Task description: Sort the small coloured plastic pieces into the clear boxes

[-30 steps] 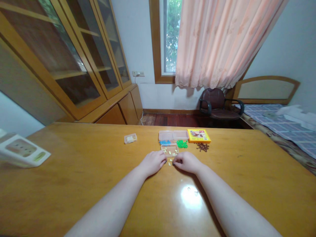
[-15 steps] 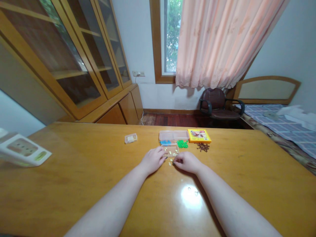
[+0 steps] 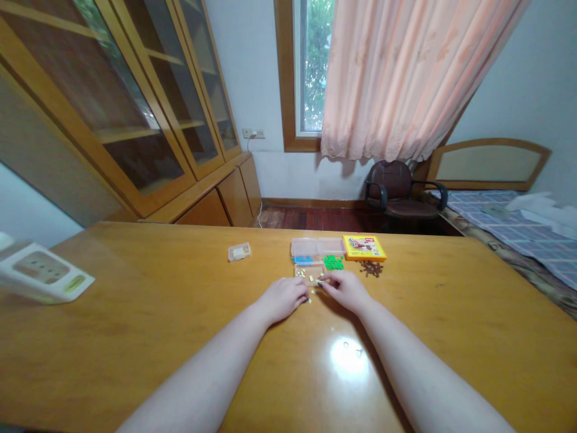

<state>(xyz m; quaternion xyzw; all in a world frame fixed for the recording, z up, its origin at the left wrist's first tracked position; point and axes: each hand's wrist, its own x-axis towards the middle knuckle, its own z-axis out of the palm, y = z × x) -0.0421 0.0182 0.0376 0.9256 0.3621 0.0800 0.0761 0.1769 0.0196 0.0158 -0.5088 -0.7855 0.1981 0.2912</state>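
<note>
My left hand (image 3: 285, 298) rests on the table with its fingers curled, the tips beside a small pale yellow piece (image 3: 309, 301). What those fingers hold, if anything, is too small to make out. My right hand (image 3: 346, 290) pinches at the near right corner of a shallow clear tray (image 3: 310, 266), where a small pale yellow piece (image 3: 319, 282) shows at its fingertips. Several more such pieces lie scattered in that tray. Another loose pale piece (image 3: 313, 292) sits on the table between both hands.
Behind the tray are blue pieces (image 3: 303, 260), green pieces (image 3: 333, 263) and an open clear case (image 3: 318, 245). A yellow box (image 3: 365, 247) stands right, with brown pieces (image 3: 372, 269) before it. A small clear box (image 3: 238, 252) and a white container (image 3: 42, 272) are left.
My right hand has moved forward from the loose pieces to the tray's near corner. My left hand has shifted slightly towards me and right, its fingertips now by the loose pieces.
</note>
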